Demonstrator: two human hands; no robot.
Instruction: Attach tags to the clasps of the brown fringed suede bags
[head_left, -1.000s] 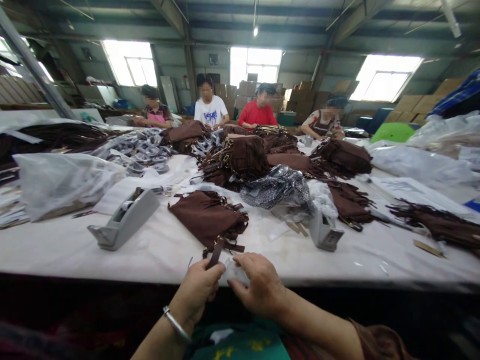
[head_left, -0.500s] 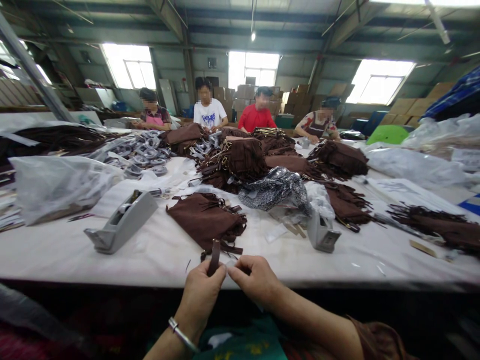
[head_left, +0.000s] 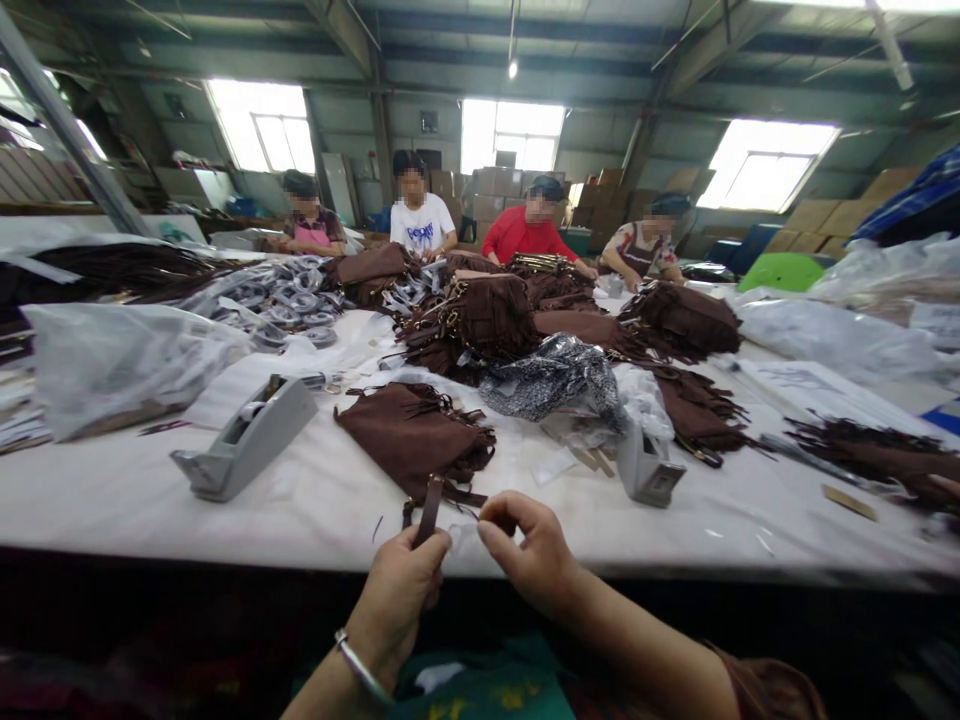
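At the table's near edge my left hand (head_left: 405, 580) is closed round a dark brown strap (head_left: 430, 510), whose end sticks up above the thumb. To its right my right hand (head_left: 529, 545) pinches thumb and forefinger together at the edge of a small piece of clear film (head_left: 465, 540). This film spans the gap between the hands. Just beyond them a brown fringed bag (head_left: 409, 435) lies flat, close behind the strap. Grey tape dispensers stand on both sides, one on the left (head_left: 244, 440) and one on the right (head_left: 649, 465).
A heap of brown bags (head_left: 487, 310) fills the middle of the table (head_left: 300, 530), with crumpled patterned plastic (head_left: 555, 380) before it. Wrapped rings (head_left: 277, 305) and a clear plastic bag (head_left: 135, 365) lie left. Several people work across the table. A tan card (head_left: 849, 502) lies right.
My right hand has moved slightly right and up, away from my left hand, and more of the clear film shows between them. Across the table, the person in red has reached an arm rightward.
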